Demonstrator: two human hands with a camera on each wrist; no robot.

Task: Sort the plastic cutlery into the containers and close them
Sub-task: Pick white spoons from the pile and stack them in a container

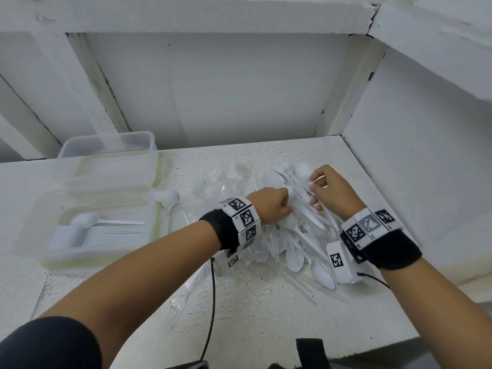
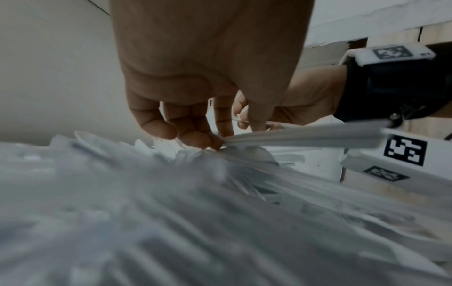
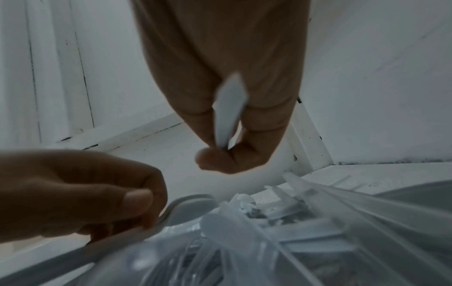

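Note:
A heap of white and clear plastic cutlery (image 1: 287, 235) lies on the white table (image 1: 253, 315), right of centre. My left hand (image 1: 286, 206) is down in the heap, its thumb and fingers (image 2: 195, 139) pinching a small bundle of white spoons (image 2: 305, 136); one spoon bowl (image 3: 193, 205) shows beside the thumb. My right hand (image 1: 316, 187) hovers just behind the heap and pinches a single white spoon by its handle (image 3: 228, 108). At the left stands an open clear container (image 1: 34, 235) with a neat stack of white spoons (image 1: 101, 230) inside.
A second clear container (image 1: 106, 146) stands behind the first, against the back wall. A loose white spoon (image 1: 170, 198) and clear forks (image 1: 215, 173) lie between the containers and the heap. White walls close in at the back and right. A black cable (image 1: 213, 302) hangs from my left wrist.

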